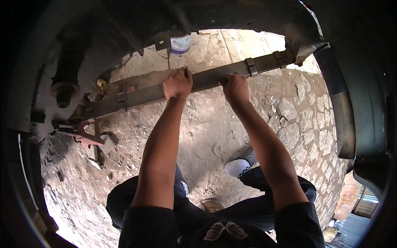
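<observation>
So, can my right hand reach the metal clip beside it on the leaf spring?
Likely yes: the right hand grips the leaf spring close beside the metal clip, and nothing visible lies between.

Ground beneath me: bare brown dirt (202, 124), littered with small stones (109, 176). To my right: irregular flat stones (289, 134), earth between. Ahead of me: pale cracked paving (235, 43), straight joints, sunlit. Lower right: corrugated metal sheet (353, 226). Light: strong glare, lower left.

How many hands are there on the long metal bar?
2. The left hand is on the metal bar; the right hand is farther right, near a metal clip. Some fingers are hidden.
</observation>
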